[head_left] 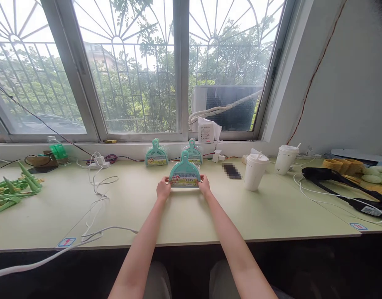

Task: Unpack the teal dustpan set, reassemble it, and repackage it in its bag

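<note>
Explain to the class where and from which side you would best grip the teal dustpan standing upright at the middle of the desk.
Probably by the bottom corners, from both sides, as the left hand and right hand do now. The teal dustpan stands upright, wide edge on the desk, narrow handle up, so opposing fingers at its lower sides should steady it.

Pale green table (184,220); teal dustpans (156,154), paper cups (255,171), white cable (96,195)
</note>
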The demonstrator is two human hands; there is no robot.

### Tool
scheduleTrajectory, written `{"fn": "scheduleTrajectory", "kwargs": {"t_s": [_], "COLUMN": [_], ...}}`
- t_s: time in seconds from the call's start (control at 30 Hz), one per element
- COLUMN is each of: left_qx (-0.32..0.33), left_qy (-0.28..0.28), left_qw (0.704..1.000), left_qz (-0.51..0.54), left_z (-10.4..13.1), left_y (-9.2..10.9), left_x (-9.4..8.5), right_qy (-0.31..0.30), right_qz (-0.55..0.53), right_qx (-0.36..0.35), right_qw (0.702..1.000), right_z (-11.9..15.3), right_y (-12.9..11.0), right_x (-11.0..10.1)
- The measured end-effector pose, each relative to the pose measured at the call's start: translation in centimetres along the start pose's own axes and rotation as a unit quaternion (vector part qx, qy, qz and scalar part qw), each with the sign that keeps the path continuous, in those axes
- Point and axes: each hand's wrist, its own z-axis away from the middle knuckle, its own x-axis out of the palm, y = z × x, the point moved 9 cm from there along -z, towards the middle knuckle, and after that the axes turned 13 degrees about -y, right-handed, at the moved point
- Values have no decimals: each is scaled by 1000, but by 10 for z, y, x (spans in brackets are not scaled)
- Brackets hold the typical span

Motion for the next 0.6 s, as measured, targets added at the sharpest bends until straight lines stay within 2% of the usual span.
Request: {"fn": "scheduleTrajectory", "kwargs": {"t_s": [0.6], "left_qx": [-14], "left_qy": [-7], "left_qw": [1000], "left_qz": [-18], "left_z": [1], "left_y": [-1], "left_x": [0], "right_qy": [-8], "right_qz": [12], "right_qx": [-15], "right_qw": [1000], "right_z": [0], "right_y": [0], "right_x": [3]}}
